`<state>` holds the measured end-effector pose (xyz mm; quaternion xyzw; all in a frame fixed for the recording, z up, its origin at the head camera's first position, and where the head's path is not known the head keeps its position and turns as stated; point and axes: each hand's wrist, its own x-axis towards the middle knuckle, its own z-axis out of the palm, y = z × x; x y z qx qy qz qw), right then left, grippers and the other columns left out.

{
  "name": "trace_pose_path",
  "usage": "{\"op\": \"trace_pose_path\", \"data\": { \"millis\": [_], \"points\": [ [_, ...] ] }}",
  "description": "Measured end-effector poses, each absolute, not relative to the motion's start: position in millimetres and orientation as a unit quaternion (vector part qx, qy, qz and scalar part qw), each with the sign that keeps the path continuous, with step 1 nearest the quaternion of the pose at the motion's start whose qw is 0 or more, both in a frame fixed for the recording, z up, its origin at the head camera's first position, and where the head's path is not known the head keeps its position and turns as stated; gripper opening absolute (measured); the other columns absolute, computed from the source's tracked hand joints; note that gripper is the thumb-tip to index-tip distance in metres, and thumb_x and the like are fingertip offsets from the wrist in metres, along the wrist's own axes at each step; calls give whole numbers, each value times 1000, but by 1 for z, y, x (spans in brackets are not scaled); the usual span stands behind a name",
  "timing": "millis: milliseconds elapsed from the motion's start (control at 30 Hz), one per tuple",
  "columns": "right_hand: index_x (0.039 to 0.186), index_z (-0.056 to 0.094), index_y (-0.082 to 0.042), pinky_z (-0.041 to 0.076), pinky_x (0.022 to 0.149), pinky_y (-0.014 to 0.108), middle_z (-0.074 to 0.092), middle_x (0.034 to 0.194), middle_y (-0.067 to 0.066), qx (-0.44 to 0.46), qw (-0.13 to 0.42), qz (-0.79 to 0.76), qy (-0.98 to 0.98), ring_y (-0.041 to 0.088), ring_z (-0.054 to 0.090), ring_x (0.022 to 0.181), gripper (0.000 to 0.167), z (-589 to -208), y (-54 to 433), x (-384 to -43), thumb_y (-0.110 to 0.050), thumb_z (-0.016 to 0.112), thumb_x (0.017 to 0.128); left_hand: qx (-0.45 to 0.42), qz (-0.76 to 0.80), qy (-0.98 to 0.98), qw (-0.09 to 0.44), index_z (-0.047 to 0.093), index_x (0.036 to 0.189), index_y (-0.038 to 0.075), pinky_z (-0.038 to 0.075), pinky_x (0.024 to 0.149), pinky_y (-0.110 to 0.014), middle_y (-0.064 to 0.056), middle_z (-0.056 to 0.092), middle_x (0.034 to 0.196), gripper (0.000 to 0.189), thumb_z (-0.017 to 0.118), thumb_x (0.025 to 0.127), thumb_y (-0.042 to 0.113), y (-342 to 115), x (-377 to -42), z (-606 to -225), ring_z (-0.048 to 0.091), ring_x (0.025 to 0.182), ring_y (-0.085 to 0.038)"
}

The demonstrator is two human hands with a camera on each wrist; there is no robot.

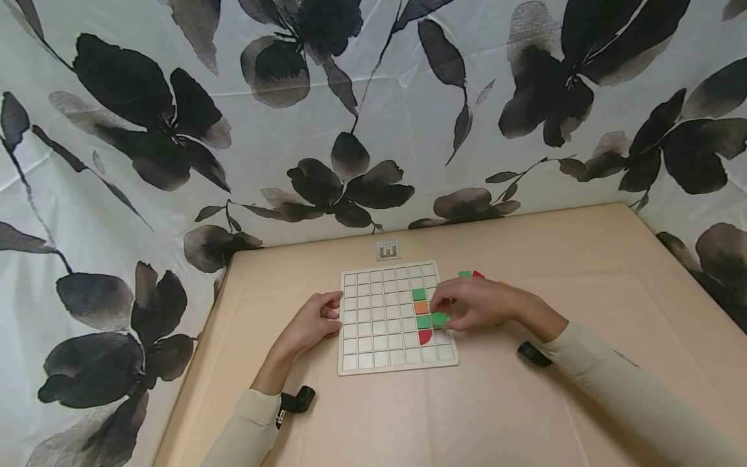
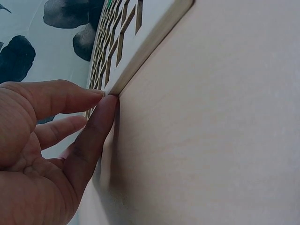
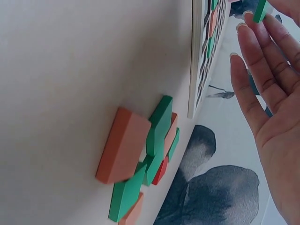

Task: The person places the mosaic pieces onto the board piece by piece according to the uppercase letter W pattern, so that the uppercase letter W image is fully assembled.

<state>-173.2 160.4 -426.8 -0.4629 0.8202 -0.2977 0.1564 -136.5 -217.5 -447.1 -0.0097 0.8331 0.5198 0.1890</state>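
Observation:
A pale board (image 1: 398, 371) with a grid of square cells lies on the table. My left hand (image 1: 312, 319) rests its fingertips along the board's left edge; the left wrist view shows those fingertips (image 2: 108, 105) against the rim. Over the board's right side, my right hand (image 1: 481, 299) pinches a green square tile (image 1: 439, 319), seen edge-on in the right wrist view. In a column beside it sit a green tile (image 1: 418, 294), an orange tile (image 1: 421, 307), another green tile (image 1: 423, 322) and a red round-edged tile (image 1: 425, 336).
Loose orange (image 3: 123, 147), green (image 3: 160, 124) and red (image 3: 161, 171) tiles lie on the table to the right of the board, mostly behind my right hand in the head view. A small patterned card (image 1: 388, 250) lies beyond the board. Floral cloth (image 1: 408, 117) hangs behind the table.

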Motion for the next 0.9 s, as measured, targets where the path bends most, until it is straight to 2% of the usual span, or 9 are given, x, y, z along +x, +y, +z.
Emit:
{"op": "trace_pose_path", "data": {
  "millis": [500, 900],
  "points": [
    [108, 68, -20, 52, 79, 26, 63, 95, -4, -473, 168, -283, 817, 16, 60, 90, 24, -431, 144, -174, -21, 79, 87, -13, 515, 836, 189, 46, 151, 3, 58, 69, -30, -14, 45, 121, 71, 67, 86, -16, -217, -137, -448, 48, 100, -23],
    [107, 67, -28, 51, 81, 25, 60, 96, -17, -480, 169, -271, 817, 13, 62, 93, 23, -434, 134, -173, -23, 77, 87, -5, 526, 830, 189, 45, 151, 1, 58, 69, -30, -14, 44, 119, 71, 66, 85, -17, -217, -137, -448, 47, 98, -22]
  ]
}}
